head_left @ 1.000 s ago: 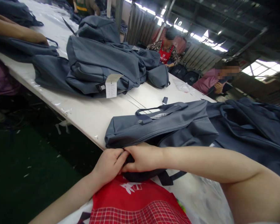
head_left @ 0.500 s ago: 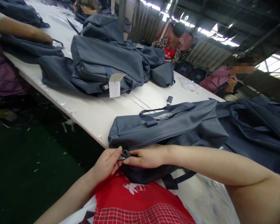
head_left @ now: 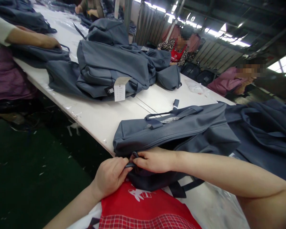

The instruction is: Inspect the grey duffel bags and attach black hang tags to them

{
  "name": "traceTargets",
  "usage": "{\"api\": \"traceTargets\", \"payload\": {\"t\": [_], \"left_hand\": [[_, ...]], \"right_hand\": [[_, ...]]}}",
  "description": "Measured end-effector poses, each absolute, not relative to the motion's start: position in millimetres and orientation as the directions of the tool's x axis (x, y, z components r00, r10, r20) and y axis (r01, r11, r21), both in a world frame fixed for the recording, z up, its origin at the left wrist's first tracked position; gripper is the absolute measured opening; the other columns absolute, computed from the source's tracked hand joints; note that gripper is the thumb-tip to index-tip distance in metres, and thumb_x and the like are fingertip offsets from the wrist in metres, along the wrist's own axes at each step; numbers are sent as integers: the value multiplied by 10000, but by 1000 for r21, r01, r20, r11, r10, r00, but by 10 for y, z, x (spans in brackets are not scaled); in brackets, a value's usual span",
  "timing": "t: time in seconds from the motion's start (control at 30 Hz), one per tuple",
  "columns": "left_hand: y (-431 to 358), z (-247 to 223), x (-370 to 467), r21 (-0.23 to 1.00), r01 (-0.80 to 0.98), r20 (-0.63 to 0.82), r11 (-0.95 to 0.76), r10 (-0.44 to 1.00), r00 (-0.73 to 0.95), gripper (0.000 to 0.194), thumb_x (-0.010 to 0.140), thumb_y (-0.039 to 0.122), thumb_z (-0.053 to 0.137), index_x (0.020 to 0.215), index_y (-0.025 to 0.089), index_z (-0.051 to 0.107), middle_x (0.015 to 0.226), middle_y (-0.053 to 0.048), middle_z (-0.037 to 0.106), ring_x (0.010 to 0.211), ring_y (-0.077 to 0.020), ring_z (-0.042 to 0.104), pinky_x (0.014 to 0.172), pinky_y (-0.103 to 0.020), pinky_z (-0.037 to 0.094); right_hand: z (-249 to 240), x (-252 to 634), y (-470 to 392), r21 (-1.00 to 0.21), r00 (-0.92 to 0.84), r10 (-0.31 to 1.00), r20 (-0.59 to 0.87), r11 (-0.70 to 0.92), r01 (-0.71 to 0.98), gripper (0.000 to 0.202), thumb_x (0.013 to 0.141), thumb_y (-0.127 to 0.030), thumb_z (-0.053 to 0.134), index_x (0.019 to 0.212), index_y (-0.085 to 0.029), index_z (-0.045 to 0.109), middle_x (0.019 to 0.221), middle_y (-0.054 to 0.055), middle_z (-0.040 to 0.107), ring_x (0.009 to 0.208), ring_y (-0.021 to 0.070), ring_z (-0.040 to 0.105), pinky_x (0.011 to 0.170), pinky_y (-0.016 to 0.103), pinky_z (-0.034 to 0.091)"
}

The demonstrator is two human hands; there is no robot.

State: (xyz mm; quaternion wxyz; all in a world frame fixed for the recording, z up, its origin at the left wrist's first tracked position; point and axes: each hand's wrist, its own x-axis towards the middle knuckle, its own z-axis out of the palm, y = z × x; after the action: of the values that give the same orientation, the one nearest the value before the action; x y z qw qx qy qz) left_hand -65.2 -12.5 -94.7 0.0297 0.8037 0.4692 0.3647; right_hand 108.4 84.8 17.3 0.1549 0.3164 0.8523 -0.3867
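A dark blue-grey bag (head_left: 166,136) lies on its side along the near edge of the white table, its long zip opening parted in the middle. At the bag's near left end, my left hand (head_left: 113,175) is closed in a pinch on a dark cord-like loop. My right hand (head_left: 154,160) reaches across the bag's near side, its fingertips pinching the same dark loop close to the left fingers. The exact kind of loop cannot be made out. Carry handles (head_left: 154,122) lie on top of the bag.
Several similar bags (head_left: 114,66) lie farther up the white table (head_left: 92,117), one with a paper tag (head_left: 119,92). More dark bags (head_left: 267,136) are at the right. A co-worker's hand (head_left: 50,43) rests on a bag at the left; other people sit across the table.
My left hand has turned over, knuckles up, and pulls the loop slightly away from my right fingers. The bag's zip opening gapes wider. The whole view has shifted a little.
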Motion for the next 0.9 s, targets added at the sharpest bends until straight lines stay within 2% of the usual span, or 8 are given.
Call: {"api": "traceTargets", "payload": {"t": [0.17, 0.33, 0.47, 0.6, 0.67, 0.73, 0.8, 0.9], "left_hand": [[-167, -982, -640, 321, 742, 568, -588, 747, 346, 142, 958, 277, 460, 922, 180, 557, 649, 3, 593, 561, -160, 560, 528, -288, 420], [-183, -975, -696, 302, 756, 590, -580, 737, 330, 159, 960, 288, 468, 906, 179, 571, 645, 8, 593, 566, -153, 555, 529, -284, 411], [-224, -1032, -724, 395, 734, 551, -553, 782, 292, 147, 959, 272, 471, 941, 184, 588, 657, 8, 597, 579, -143, 568, 547, -264, 430], [-226, -1170, -787, 639, 615, 502, -462, 857, 122, 183, 947, 266, 446, 1042, 192, 584, 841, -40, 650, 729, -152, 619, 679, -259, 493], [-167, -1284, -853, 797, 560, 363, -228, 921, -142, 244, 940, 275, 408, 1089, 190, 581, 979, -79, 654, 867, -184, 632, 796, -307, 509], [-68, -1412, -920, 891, 453, 123, 43, 936, -331, 272, 914, 283, 414, 1067, 178, 612, 1048, -109, 651, 973, -238, 620, 901, -394, 491], [42, -1526, -955, 924, 347, -49, 161, 949, -312, 268, 855, 268, 466, 1020, 171, 654, 1053, -116, 668, 1015, -280, 615, 953, -461, 469], [158, -1631, -928, 971, 209, -88, 116, 987, -138, 329, 755, 229, 538, 1053, 179, 666, 1017, -81, 707, 945, -256, 657, 892, -406, 525]], "right_hand": [[144, 1067, 777, -555, -767, 501, -401, 533, 638, 337, 787, -111, 541, 1101, -146, 659, 982, 82, 721, 832, 186, 653, 736, 243, 473], [188, 1016, 775, -490, -790, 389, -473, 629, 603, 319, 811, -119, 507, 1070, -185, 683, 939, 53, 730, 770, 167, 631, 680, 240, 454], [181, 962, 742, -380, -864, 323, -385, 798, 468, 266, 863, -296, 557, 1040, -151, 693, 1050, 116, 700, 836, 203, 613, 783, 293, 467], [124, 931, 717, -269, -872, 371, -319, 847, 459, 255, 905, -281, 546, 1072, -139, 677, 1070, 132, 675, 855, 206, 611, 872, 324, 453], [129, 929, 743, -273, -877, 378, -297, 846, 457, 260, 934, -295, 505, 1084, -159, 668, 1053, 116, 677, 849, 206, 614, 883, 331, 450], [165, 927, 788, -294, -874, 377, -306, 836, 464, 279, 958, -322, 464, 1082, -175, 666, 1015, 98, 688, 817, 197, 618, 865, 322, 455], [214, 917, 833, -282, -852, 381, -360, 826, 488, 301, 968, -343, 441, 1023, -178, 687, 945, 88, 700, 774, 194, 621, 819, 310, 465], [280, 885, 882, -240, -825, 372, -425, 833, 499, 329, 967, -369, 440, 960, -177, 707, 887, 86, 709, 741, 203, 627, 766, 311, 469]]}}
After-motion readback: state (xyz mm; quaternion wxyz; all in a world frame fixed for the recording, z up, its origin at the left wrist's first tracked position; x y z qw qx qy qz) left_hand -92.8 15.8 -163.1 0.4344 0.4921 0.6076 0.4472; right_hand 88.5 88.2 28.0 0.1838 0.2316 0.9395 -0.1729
